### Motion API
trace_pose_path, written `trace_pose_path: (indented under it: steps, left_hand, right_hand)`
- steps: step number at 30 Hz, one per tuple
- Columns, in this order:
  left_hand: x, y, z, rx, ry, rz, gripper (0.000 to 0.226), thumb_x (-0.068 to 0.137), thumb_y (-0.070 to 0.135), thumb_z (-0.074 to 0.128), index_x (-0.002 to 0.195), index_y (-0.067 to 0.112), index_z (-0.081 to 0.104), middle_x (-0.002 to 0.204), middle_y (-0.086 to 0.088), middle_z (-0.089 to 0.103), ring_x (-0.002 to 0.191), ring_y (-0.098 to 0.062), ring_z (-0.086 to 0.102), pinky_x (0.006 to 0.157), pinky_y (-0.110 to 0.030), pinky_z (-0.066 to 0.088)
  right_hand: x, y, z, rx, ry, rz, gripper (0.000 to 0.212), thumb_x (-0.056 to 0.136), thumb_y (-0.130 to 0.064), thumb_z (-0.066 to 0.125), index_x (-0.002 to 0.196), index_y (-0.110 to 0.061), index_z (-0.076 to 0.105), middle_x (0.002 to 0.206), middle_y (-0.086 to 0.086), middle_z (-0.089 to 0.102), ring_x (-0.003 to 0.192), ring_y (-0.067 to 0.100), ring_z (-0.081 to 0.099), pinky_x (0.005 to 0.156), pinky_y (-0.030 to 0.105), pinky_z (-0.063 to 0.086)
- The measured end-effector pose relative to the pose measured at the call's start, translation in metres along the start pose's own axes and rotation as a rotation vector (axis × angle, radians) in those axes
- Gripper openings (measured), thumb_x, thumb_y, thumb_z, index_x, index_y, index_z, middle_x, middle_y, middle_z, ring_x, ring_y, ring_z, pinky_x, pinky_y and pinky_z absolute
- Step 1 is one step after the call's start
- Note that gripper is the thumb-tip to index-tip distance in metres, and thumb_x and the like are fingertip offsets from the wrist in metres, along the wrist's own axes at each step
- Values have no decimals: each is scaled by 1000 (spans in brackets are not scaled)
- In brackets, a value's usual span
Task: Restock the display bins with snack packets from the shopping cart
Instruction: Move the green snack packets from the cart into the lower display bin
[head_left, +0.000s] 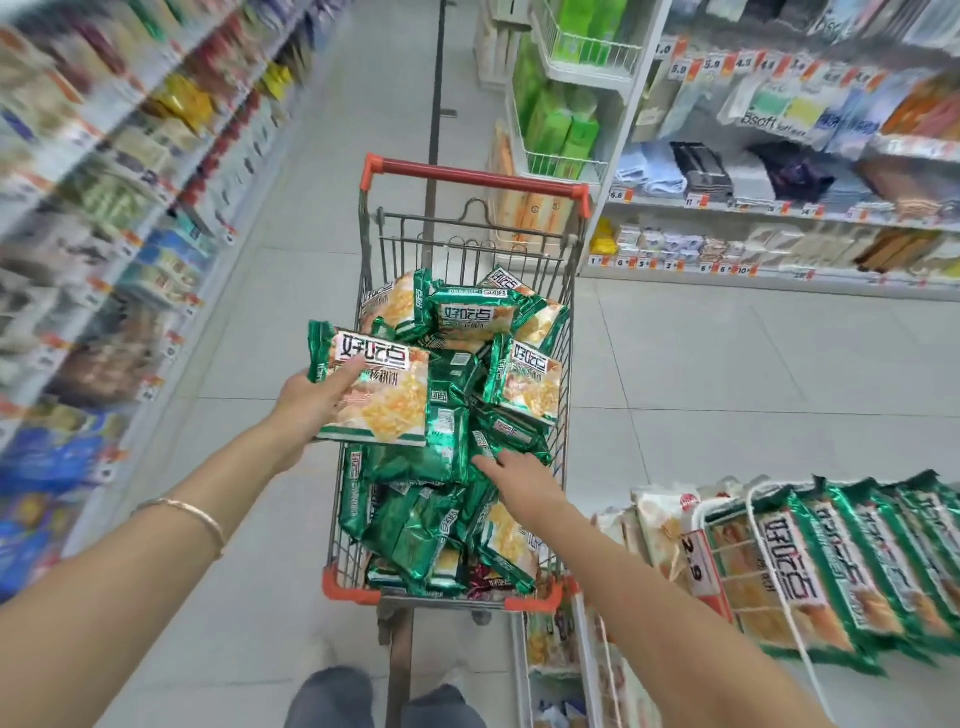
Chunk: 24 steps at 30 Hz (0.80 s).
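Note:
A wire shopping cart with red corners stands in the aisle in front of me, heaped with green snack packets. My left hand grips one green and orange snack packet above the cart's left rim, thumb on top. My right hand reaches into the heap, fingers spread over a green packet; whether it grips one I cannot tell. At lower right, a white wire display bin holds a row of the same packets standing on edge.
Stocked shelves run along the left side, blurred. Shelving with towels and tissue packs fills the upper right. A wire rack of green packs stands behind the cart. Tiled floor lies between them. My feet show at the bottom.

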<state>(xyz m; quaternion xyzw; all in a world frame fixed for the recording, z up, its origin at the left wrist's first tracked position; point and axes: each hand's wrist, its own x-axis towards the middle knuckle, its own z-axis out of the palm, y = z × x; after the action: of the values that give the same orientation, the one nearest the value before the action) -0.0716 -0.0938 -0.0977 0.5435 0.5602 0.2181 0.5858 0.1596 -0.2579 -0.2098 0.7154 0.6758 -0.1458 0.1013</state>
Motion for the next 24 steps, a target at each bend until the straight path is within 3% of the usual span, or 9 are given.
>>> trace_pose_path:
  steps: [2, 5, 7, 10, 12, 15, 18, 22, 24]
  left_hand:
    - [-3, 0, -4, -35, 28, 0, 60, 86, 62, 62, 124, 16, 60, 121, -4, 64, 113, -27, 59, 105, -41, 42]
    - [-8, 3, -4, -48, 29, -21, 56, 83, 66, 63, 119, 23, 61, 125, 1, 61, 117, -25, 57, 111, -49, 40]
    - [-8, 5, -3, -46, 33, -2, 49, 85, 64, 62, 116, 25, 60, 121, 1, 61, 116, -24, 55, 110, -48, 40]
    - [-8, 7, -2, -52, 76, -1, 62, 83, 66, 63, 124, 19, 61, 119, 0, 62, 114, -26, 56, 109, -48, 40]
    - [-7, 9, -2, -71, 102, -7, 93, 70, 80, 65, 134, 14, 56, 126, -2, 62, 116, -28, 57, 110, -50, 40]
    - [-7, 11, 0, -70, 115, 1, 130, 46, 93, 64, 146, 12, 44, 141, -7, 56, 124, -32, 54, 111, -55, 37]
    - [-15, 24, 11, -62, 93, 2, 125, 55, 87, 62, 149, 9, 38, 147, -10, 50, 129, -33, 50, 114, -55, 34]
    - [-23, 30, 31, -23, 31, 20, 108, 73, 79, 57, 152, 10, 32, 153, -12, 42, 137, -35, 43, 116, -53, 31]
    - [-29, 38, 42, 75, -33, 56, 89, 77, 82, 46, 139, 18, 53, 157, -13, 36, 142, -35, 36, 118, -55, 25]
  right_hand:
    - [4, 2, 2, -88, 29, -82, 84, 86, 13, 51, 154, -27, 24, 130, 18, 50, 113, 34, 50, 94, 42, 46]
    - [9, 9, -1, -138, 30, -189, 65, 93, 1, 55, 148, -26, 34, 131, 14, 50, 114, 31, 50, 102, 42, 42]
    - [11, 19, -9, -123, 99, -246, 49, 95, -24, 64, 141, -26, 45, 135, 10, 50, 121, 28, 48, 108, 45, 40]
    - [3, 39, -31, -11, 138, -169, 55, 91, -51, 58, 139, -26, 51, 154, 7, 40, 141, 27, 36, 120, 50, 27]
    - [-5, 56, -47, 269, 194, -32, 51, 93, -52, 55, 134, -22, 55, 145, 5, 51, 133, 24, 47, 116, 49, 32]
    - [-21, 70, -73, 1033, 289, 223, 29, 100, -40, 54, 114, -15, 57, 98, 0, 64, 84, 12, 63, 79, 32, 52]
    - [-30, 74, -87, 1497, 333, 423, 32, 103, -33, 53, 120, -6, 50, 87, 6, 68, 65, 12, 66, 52, 26, 51]
    - [-33, 64, -104, 1822, 301, 504, 30, 103, -34, 53, 116, -7, 57, 77, 5, 73, 62, 18, 69, 59, 31, 56]
    - [-40, 57, -121, 1801, 247, 434, 36, 100, -40, 56, 110, -6, 64, 80, 7, 74, 65, 20, 69, 62, 32, 56]
